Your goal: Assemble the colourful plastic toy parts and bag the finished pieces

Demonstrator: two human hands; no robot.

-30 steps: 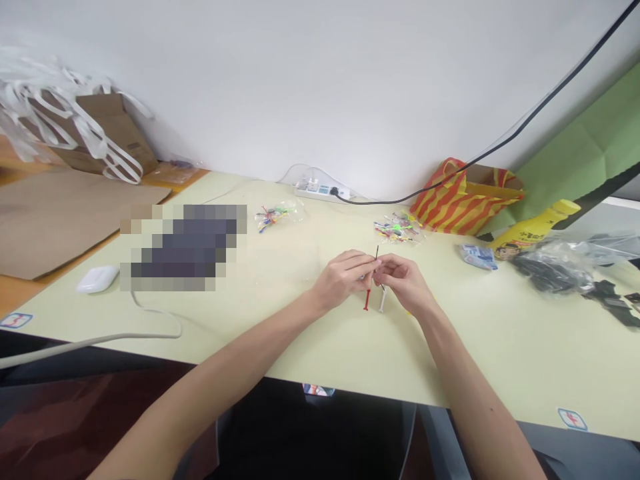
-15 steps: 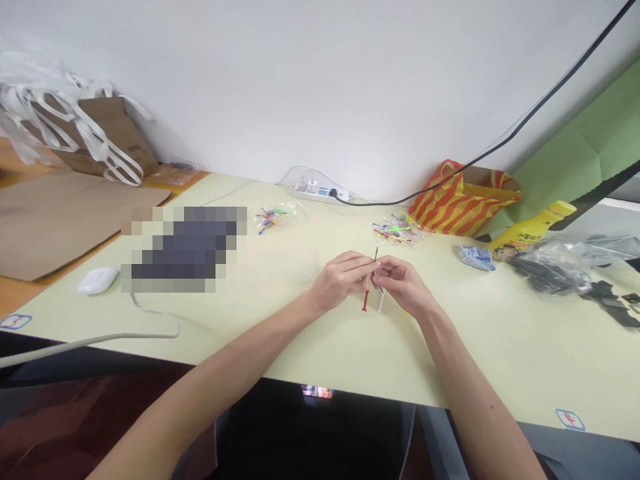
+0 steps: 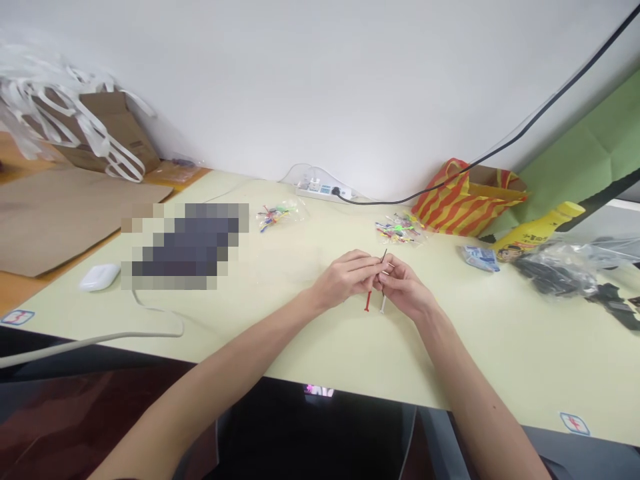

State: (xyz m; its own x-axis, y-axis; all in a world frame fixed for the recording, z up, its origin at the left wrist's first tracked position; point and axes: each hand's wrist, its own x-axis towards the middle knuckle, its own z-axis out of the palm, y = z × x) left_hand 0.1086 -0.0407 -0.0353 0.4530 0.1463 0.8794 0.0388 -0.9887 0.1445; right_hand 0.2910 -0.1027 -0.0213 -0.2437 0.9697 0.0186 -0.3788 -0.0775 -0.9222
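Observation:
My left hand (image 3: 350,277) and my right hand (image 3: 404,287) meet above the table, fingertips pinched together. A thin black stick (image 3: 385,255) pokes up between the fingertips of both hands. Below the left fingers a thin red plastic piece (image 3: 368,303) with a flared end points toward me. Beside it, under the right fingers, a similar white piece (image 3: 383,305) shows. The fingers hide the upper parts of these pieces, so I cannot tell whether they are joined or lie on the table.
Two clear bags of small coloured plastic pieces (image 3: 274,217) (image 3: 399,229) lie farther back. A power strip (image 3: 320,190) is against the wall. On the right are a striped bag (image 3: 457,203), a yellow bottle (image 3: 540,230) and a blue-white packet (image 3: 480,258). A white case (image 3: 99,277) lies left.
The black stick has tilted to the right at its top. A bit of yellow by my right wrist no longer shows. Both hands stay together in nearly the same place.

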